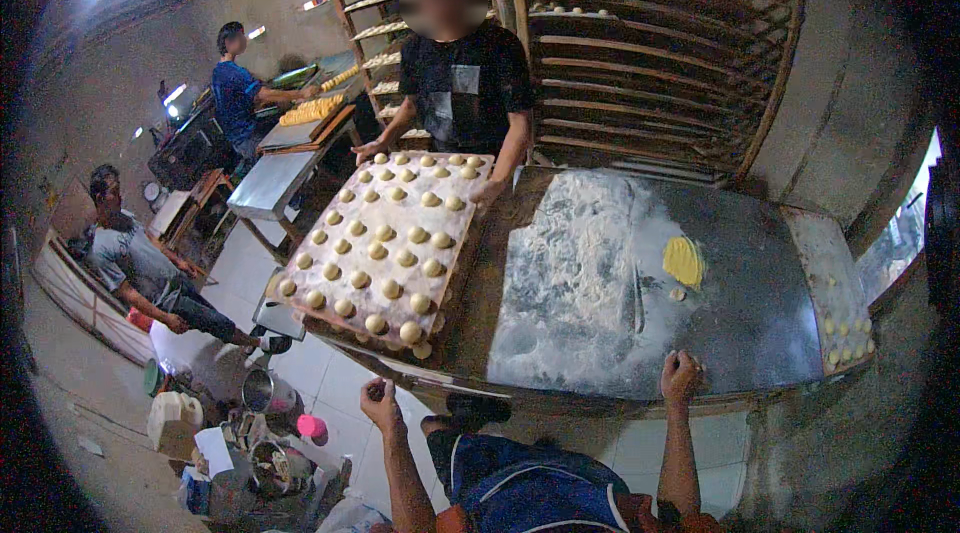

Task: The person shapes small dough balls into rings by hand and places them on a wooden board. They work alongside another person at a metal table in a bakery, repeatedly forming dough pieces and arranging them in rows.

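My left hand is raised in front of the table's near edge, its fingers curled in; whether anything is inside them I cannot make out. Over the near edge of the floured table, my right hand is closed like a fist, and its inside is hidden. Beyond it on the dark tabletop lies a flattened piece of yellow dough, with a small dough piece just below it. To the left, a co-worker holds a board bearing rows of round dough balls; neither of my hands touches it.
White flour covers the table's left half. Another board with dough balls lies at the right end. A wooden rack stands behind. Two more people are at the left. Pots and a jug crowd the floor at lower left.
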Tool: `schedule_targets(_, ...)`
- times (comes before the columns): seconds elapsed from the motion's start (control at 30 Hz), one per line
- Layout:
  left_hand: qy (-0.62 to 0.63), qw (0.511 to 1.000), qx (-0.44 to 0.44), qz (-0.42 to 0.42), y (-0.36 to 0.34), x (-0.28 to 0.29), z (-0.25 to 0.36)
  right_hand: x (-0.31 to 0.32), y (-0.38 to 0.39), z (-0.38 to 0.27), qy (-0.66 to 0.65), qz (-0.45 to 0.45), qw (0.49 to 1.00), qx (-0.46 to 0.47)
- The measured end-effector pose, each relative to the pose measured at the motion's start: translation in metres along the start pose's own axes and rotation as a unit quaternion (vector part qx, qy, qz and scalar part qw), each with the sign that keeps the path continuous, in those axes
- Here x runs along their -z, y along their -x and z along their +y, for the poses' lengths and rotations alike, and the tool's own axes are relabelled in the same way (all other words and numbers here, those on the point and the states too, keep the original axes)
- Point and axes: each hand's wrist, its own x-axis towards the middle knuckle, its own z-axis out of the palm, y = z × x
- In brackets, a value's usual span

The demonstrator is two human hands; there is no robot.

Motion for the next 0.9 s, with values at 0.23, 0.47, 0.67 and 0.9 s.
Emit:
schedule_targets(0.23, 0.096, 0.989, 0.114, -0.005, 0.008, -0.012, 0.029, -0.011, -0.003, 0.007, -0.035, 0.105, 0.99, 0.087)
schedule_targets(0.47, 0.06, 0.992, 0.038, -0.107, 0.004, -0.03, 0.04, -0.003, 0.003, 0.006, -0.015, -0.024, 1.0, -0.01)
schedule_targets(0.67, -0.196, 0.936, -0.262, -0.126, 0.004, -0.055, 0.082, -0.001, -0.002, 0.007, 0.013, -0.016, 1.0, -0.009)
schedule_targets(0.9, -0.291, 0.84, -0.298, -0.348, -0.016, -0.073, 0.083, 0.0, 0.002, 0.007, 0.015, -0.082, 0.996, -0.031)
